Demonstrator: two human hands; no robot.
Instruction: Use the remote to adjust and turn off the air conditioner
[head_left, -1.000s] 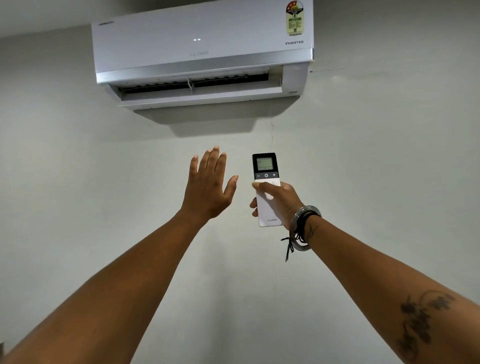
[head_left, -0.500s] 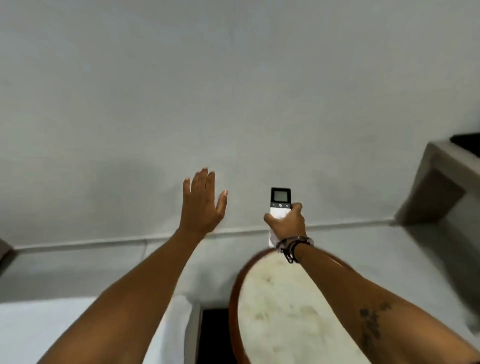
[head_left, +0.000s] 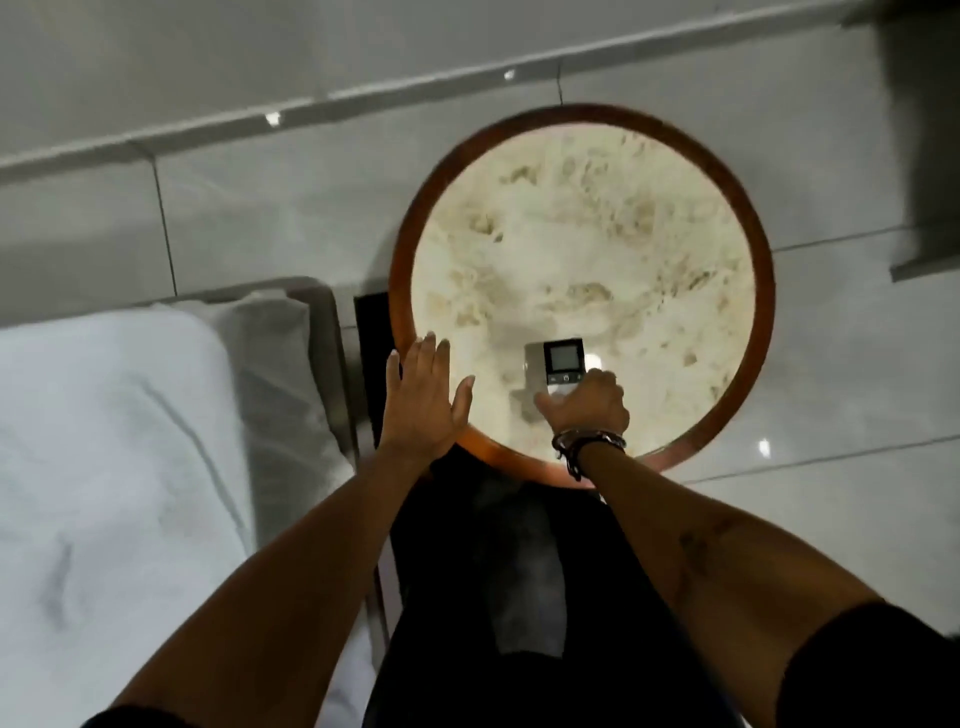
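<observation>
While the right hand (head_left: 584, 410) grips the remote (head_left: 561, 364) over the round surface (head_left: 737, 208), lay it flat (left hand (head_left: 423, 402) open, empty).

Thing: the remote (head_left: 562, 370), a small flat white stick with a black top part.
Screen: a little grey square in the black top part, facing up. What it says is too blurry to read.
Buttons: a row of tiny ones just under the screen, too small to tell apart.
Where: a bit right of the middle of the frame, over the near part of the round tabletop (head_left: 587, 249).
Pose: top end points to the top of the frame.
Held: the right hand (head_left: 589, 408) wraps its fingers (head_left: 550, 404) around the bottom half and hides it.
Touching the tabletop: cannot tell.
</observation>
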